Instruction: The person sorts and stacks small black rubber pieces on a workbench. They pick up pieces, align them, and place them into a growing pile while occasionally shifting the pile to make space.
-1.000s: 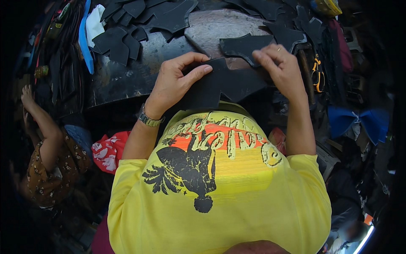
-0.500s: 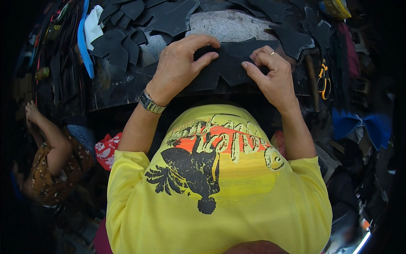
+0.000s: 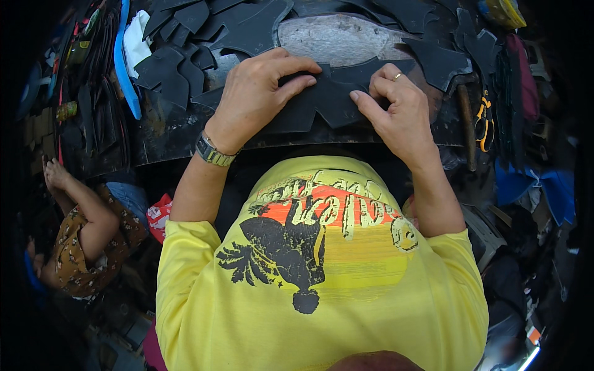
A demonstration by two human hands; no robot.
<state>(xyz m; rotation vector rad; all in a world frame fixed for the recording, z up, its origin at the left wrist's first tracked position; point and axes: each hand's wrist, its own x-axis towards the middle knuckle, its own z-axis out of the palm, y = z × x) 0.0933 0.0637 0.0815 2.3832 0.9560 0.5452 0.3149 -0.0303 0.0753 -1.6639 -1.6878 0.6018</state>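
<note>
Black notched sheet (image 3: 297, 117) lies on dark worktable (image 3: 154, 141), upper middle of frame, near front edge. Left hand (image 3: 257, 93) at its left side, thumb and forefinger curved, tips apart; right hand (image 3: 402, 111) at right, fingers curled, thumb apart. Whether either pinches sheet, we cannot tell. Pale slab (image 3: 340, 38) above; black cut pieces (image 3: 164, 71) upper left; hammer (image 3: 467, 127) at right. Yellow packet (image 3: 510, 12), upper right, contents hidden from us. Co-worker (image 3: 77, 256), lower left. Second ago, we see sheet lower, overhanging table edge.

We see the shirt (image 3: 365, 315) brightly lit. The tabletop (image 3: 154, 133) is dimmer, its edge bowed; our corners fall black.
</note>
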